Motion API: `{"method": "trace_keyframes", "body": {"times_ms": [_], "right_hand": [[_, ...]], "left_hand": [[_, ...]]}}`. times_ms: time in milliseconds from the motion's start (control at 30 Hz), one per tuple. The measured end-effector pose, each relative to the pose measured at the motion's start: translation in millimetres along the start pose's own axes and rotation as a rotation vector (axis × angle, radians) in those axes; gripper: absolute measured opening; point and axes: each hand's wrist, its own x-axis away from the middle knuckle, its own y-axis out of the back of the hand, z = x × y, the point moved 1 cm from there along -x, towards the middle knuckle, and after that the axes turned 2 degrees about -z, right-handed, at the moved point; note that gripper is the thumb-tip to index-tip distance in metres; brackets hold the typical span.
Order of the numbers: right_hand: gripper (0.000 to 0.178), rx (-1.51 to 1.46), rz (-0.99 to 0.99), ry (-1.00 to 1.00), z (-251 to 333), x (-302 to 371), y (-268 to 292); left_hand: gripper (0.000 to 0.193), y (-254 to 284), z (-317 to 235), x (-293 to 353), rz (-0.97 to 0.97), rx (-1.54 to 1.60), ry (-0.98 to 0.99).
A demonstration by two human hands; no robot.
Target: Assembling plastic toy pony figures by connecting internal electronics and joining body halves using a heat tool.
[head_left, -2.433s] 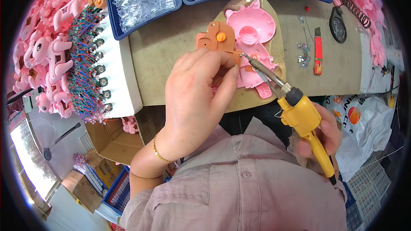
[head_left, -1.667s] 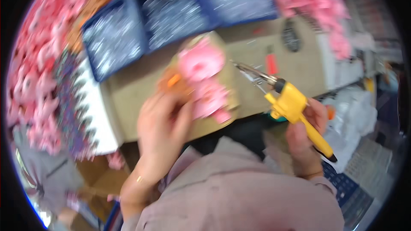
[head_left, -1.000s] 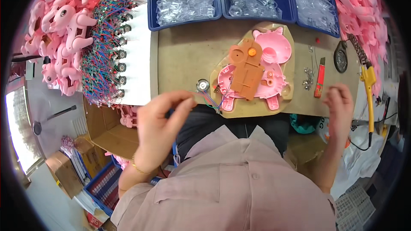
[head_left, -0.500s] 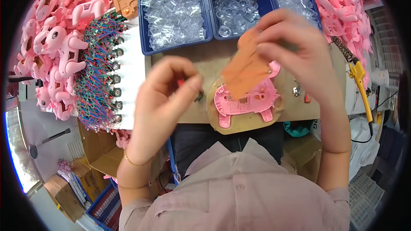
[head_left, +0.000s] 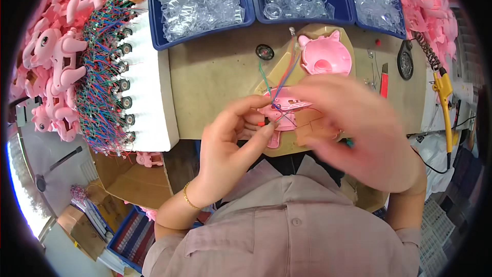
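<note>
A pink toy body half (head_left: 283,109) lies on a tan work board (head_left: 277,74) at the table's near edge. Thin blue, green and red wires (head_left: 281,79) run from it toward a small round speaker (head_left: 264,51). My left hand (head_left: 230,141) pinches the wires where they meet the pink body. Blurred by motion, my right hand (head_left: 361,131) hovers over the right side of the body and an orange-brown plate (head_left: 310,125); its grip is unclear. A pink pig head shell (head_left: 325,56) lies just beyond.
Three blue trays (head_left: 251,7) of clear plastic parts line the far side. A white foam block (head_left: 148,92) with several wired speakers stands at left, beside piles of pink toy shells (head_left: 51,72). At right are a yellow soldering iron (head_left: 444,97) and a red knife (head_left: 384,79).
The soldering iron was set down at right. My right hand brought the orange-brown plate down from above the pink body to its right side. My left hand moved onto the wires.
</note>
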Motion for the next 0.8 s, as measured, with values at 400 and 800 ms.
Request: {"method": "trace_keyframes", "body": {"times_ms": [400, 800], "right_hand": [[0.012, 0.031, 0.402, 0.166, -14, -17, -33], [0.017, 0.205, 0.297, 0.286, -6, -20, -43]], "left_hand": [[0.029, 11, 10, 5, -0.090, -0.733, -0.487], [0.014, 7, 36, -3, -0.248, -0.866, -0.520]]}}
